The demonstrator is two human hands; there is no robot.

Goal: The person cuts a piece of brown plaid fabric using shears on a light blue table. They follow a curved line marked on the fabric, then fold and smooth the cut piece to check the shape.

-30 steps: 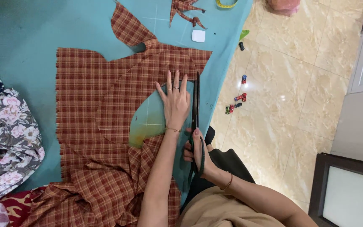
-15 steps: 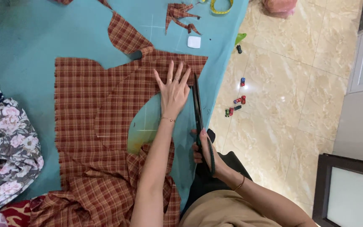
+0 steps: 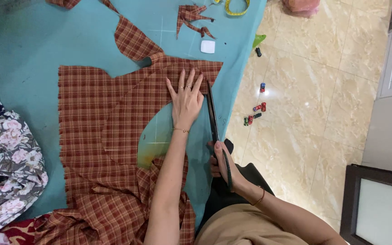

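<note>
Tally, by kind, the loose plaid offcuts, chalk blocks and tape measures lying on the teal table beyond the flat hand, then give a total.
Plaid offcuts: 3
White chalk block: 1
Yellow tape measure: 1
Total: 5

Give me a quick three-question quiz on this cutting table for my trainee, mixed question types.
1. True or false: the left hand lies flat on the checked fabric.
2. What does the right hand hold? A) measuring tape B) scissors C) chalk
3. Fill in: the small toy cars lie on the ____.

Key:
1. True; the fingers are spread, pressing the cloth beside the blades.
2. B; the scissors run along the fabric's right edge. The yellow measuring tape sits apart at the table's far end.
3. Floor, beside the teal table.
</note>
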